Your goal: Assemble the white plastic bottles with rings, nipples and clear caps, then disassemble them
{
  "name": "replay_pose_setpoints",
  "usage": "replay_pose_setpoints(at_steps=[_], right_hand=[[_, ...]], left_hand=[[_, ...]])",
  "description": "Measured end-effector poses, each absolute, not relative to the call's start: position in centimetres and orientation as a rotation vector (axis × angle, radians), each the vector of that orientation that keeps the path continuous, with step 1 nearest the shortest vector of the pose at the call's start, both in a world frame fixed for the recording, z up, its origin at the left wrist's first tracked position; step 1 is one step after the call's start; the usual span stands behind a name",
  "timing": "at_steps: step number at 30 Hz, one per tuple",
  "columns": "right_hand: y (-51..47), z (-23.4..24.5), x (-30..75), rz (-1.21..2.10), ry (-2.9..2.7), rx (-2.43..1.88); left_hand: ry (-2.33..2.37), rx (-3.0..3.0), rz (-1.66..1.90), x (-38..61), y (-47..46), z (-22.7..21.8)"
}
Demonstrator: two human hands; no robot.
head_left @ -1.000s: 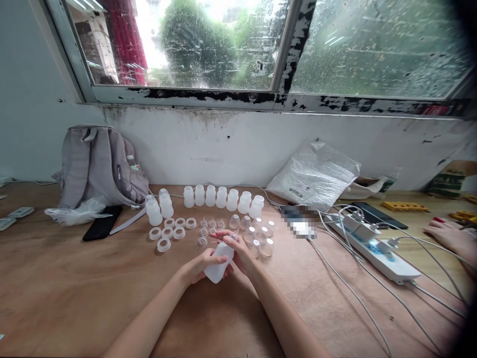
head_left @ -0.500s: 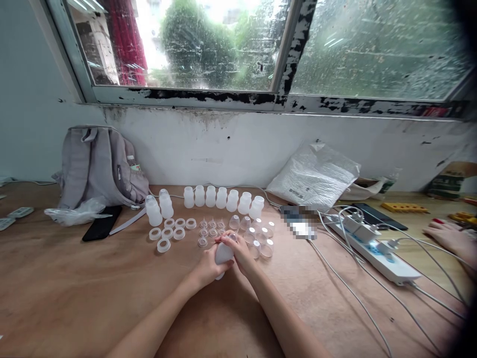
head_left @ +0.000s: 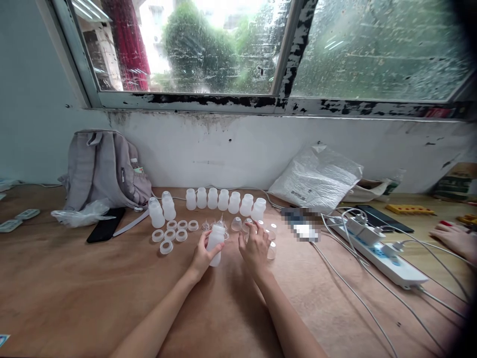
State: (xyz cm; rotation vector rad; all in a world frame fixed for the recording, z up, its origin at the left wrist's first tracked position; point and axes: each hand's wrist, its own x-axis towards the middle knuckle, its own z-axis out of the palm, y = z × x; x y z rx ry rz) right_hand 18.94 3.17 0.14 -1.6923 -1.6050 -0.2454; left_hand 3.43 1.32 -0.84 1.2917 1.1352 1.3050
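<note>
My left hand (head_left: 204, 256) is wrapped round a frosted baby bottle (head_left: 215, 239), which stands upright with a clear pointed nipple at its top. Over the group of clear dome caps (head_left: 236, 223) is my right hand (head_left: 256, 247), its fingers apart and bent downward, hiding some of them. Whether a fingertip touches a cap I cannot tell. Several loose nipples (head_left: 205, 225) lie behind the held bottle, partly covered by it. To the left are several white screw rings (head_left: 166, 247). Two capped bottles (head_left: 156, 213) stand behind the rings, and a row of open bottles (head_left: 223, 200) stands farther back.
A grey backpack (head_left: 102, 169), a plastic bag (head_left: 82, 214) and a black phone (head_left: 105, 227) are at the left. On the right, a silver bubble mailer (head_left: 316, 176) leans on the wall near a white power strip (head_left: 383, 258) with cables. Another person's hand (head_left: 452, 237) rests at far right.
My right hand has left the bottle and moved right, over the clear caps. My left hand still holds the bottle, now more upright, with its nipple top exposed.
</note>
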Motion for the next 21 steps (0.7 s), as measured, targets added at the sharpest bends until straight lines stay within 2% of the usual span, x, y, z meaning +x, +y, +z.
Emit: replay_pose_setpoints(at_steps=[4,8,12,21], right_hand=[[3.4,-0.5,19.2,-0.221,-1.675,-1.882],[3.4,-0.6,19.3,-0.149,-1.767,-1.857],[3.6,-0.8,19.5,-0.229,-1.713,-1.916],[4.0,-0.6,20.4,-0.22,-1.679,-1.997]], left_hand=[[1.137,1.24,1.319,3.1,1.4,-0.6],[1.175,1.29,1.347,3.0,1.4,-0.7],[1.183,1.339,1.384,2.9,1.7,-1.1],[1.313,1.706,1.413,2.1,1.8,-0.7]])
